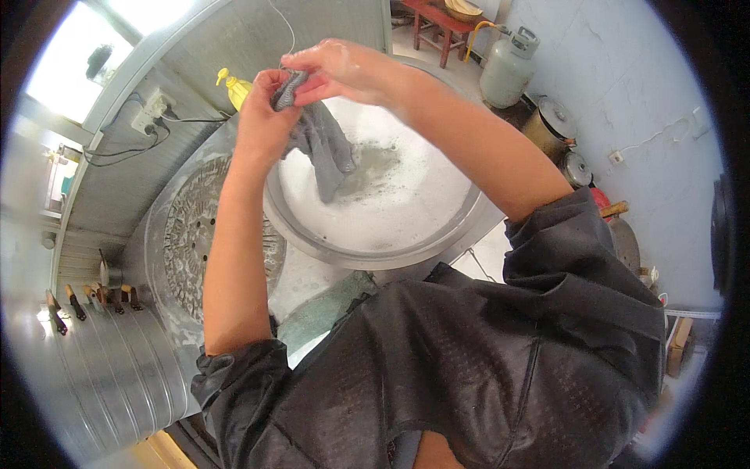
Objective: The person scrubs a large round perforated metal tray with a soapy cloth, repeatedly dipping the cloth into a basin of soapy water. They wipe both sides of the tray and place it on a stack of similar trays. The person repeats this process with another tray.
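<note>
A wet grey cloth is bunched at its top between my two hands, and its lower part hangs down to the suds. My left hand grips the bunched top from the left. From the right, my right hand holds the same bunch between thumb and fingers. Beneath them stands a large round metal basin of foamy water, with a greyish patch in the foam beside the cloth. A yellow pump bottle is behind my left hand.
Left of the basin lies a perforated round metal tray. Several knives stand at a ribbed metal drum. Power sockets are on the left wall. A gas cylinder and lidded pots stand along the right wall.
</note>
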`<control>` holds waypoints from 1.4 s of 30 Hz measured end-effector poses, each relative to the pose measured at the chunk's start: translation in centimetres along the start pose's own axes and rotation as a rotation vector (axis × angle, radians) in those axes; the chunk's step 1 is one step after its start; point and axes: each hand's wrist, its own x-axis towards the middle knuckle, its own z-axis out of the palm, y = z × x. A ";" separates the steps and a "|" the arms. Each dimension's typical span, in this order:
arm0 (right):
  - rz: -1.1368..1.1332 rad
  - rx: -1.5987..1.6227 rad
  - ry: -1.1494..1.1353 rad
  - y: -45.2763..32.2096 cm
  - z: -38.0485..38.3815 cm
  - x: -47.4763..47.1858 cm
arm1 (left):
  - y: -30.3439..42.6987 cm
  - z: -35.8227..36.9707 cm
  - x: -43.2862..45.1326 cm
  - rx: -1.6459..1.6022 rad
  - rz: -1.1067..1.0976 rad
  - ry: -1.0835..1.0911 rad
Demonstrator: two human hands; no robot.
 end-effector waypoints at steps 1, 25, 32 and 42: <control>-0.050 -0.235 0.009 -0.7 -0.5 -0.5 | 0.4 -0.8 0.2 -0.065 -0.070 -0.038; -0.095 -0.467 -0.204 -0.4 -7.3 -2.4 | 2.6 -4.8 1.3 0.161 0.074 -0.039; -0.128 -0.360 -0.189 -0.9 -9.0 -1.6 | 2.2 -4.0 0.9 0.328 0.008 0.062; 0.160 -0.119 -0.167 0.5 -8.2 -4.1 | 0.6 -6.0 -3.1 -0.337 -0.344 -0.365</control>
